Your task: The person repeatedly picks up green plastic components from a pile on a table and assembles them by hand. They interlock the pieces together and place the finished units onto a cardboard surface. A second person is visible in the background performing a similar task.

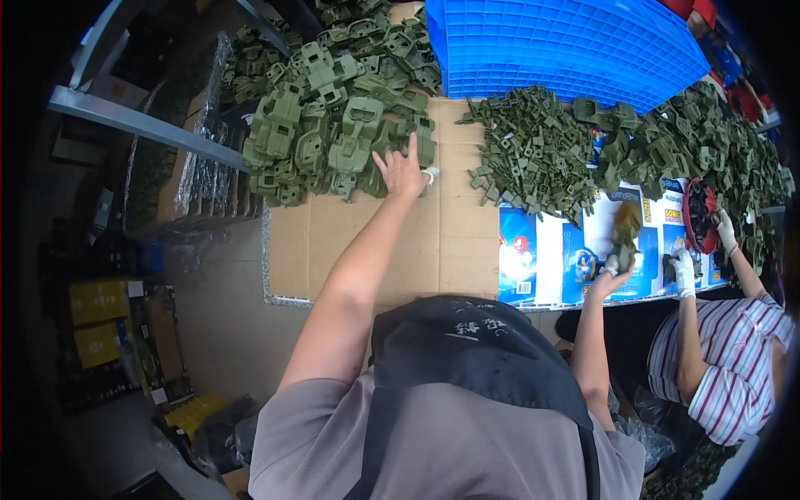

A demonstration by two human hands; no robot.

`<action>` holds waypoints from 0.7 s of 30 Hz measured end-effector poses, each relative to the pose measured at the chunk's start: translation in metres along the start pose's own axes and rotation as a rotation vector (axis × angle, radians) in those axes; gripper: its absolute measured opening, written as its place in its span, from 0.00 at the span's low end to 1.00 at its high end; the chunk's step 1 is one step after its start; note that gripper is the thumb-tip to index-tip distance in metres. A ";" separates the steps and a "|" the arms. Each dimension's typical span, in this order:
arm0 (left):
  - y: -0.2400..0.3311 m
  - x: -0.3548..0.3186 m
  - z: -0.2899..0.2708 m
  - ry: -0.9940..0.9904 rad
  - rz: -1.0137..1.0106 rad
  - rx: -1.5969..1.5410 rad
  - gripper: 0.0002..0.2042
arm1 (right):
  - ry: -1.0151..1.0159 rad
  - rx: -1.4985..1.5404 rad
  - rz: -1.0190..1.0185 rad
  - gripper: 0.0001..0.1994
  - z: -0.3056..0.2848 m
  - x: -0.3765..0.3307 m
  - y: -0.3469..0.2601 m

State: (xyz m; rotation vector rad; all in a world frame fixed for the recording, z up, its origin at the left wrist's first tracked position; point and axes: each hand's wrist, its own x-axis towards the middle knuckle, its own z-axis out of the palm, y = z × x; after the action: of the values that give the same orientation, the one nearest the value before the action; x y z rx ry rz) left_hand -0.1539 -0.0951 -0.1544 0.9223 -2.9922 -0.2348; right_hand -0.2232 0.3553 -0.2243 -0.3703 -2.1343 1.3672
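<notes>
While the left hand (402, 172) stretches up to the middle of the frame, its fingers (412, 147) are spread apart and rest at the lower edge of a heap of large olive-green toy vehicle shells (333, 133), touching the nearest shell but clamped on nothing. That heap fills the upper left centre of the frame and lies on a sheet of brown cardboard (367, 242) that covers this part of the surface. The right hand (612, 279), lower and to the right of centre, is raised off the surface with its fingers closed around a green toy part (625, 229), which stands upright above the palm. Behind this hand, printed blue and white cartons (542, 258) lie flat along the near edge of the surface. A second heap, of small dark green plastic pieces (529, 154), sits in the upper centre right, just beside the cardboard and partly over the cartons. A blue plastic crate (567, 46) with a grid pattern lies at the top of the frame, touching both heaps. At the far right another person in a striped shirt (733, 367) works with gloved hands (683, 271) near a red and black round part (698, 217), among more green pieces. Yellow boxes (98, 321) stand on the floor at the lower left.
</notes>
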 end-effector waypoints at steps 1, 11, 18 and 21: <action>-0.002 0.003 -0.001 -0.033 -0.024 -0.072 0.43 | -0.200 -0.006 -0.001 0.32 -0.003 0.001 0.004; -0.035 -0.051 0.006 -0.353 -0.147 -1.267 0.25 | -1.085 -0.099 -0.459 0.38 0.033 -0.063 -0.098; -0.016 -0.120 -0.027 -0.651 -0.560 -2.101 0.18 | -1.425 0.161 -0.389 0.44 0.085 -0.136 -0.174; -0.046 -0.137 -0.008 -0.746 -0.390 -2.209 0.19 | -1.732 0.248 -0.110 0.45 0.075 -0.140 -0.174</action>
State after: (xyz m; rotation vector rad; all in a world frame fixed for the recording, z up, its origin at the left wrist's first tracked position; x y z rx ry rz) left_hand -0.0144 -0.0570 -0.1472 0.7530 -0.8102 -3.0162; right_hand -0.1438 0.1513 -0.1360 1.5707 -2.8889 2.1492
